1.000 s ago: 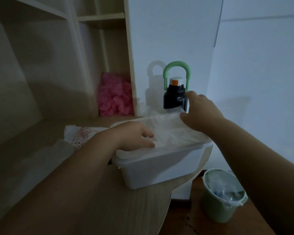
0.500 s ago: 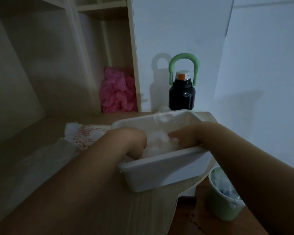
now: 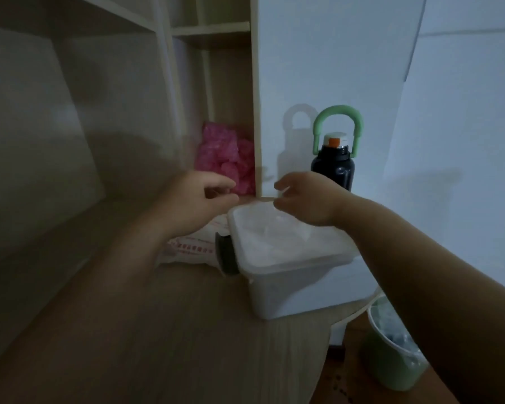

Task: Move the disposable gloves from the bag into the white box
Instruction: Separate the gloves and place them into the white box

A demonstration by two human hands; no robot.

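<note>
Now the disposable gloves (image 3: 274, 237) lie as a pale, crumpled heap filling the white box (image 3: 303, 290) just right of the frame's centre, level with its rim; the box stands on the wooden desk (image 3: 158, 330) near its right edge; both hands hover above the box's far end, clear of the gloves. The left hand (image 3: 199, 199) sits up and to the left of the box, the right hand (image 3: 303, 199) over its far rim; fingers of both are loosely curled and facing each other across a small gap, with nothing visible in them. Half a second ago both hands were pressed down inside the box on the heap; they have since lifted out and drawn slightly apart. The bag (image 3: 190, 246), white with red print, lies flat on the desk just left of the box, partly behind the left forearm; a dark rounded object (image 3: 225, 255) touches the box's left side. Farther back stand a black bottle (image 3: 336, 170) with a green loop handle and a pink bundle (image 3: 228, 161) in the shelf; a green bin (image 3: 388, 360) sits at lower right.
</note>
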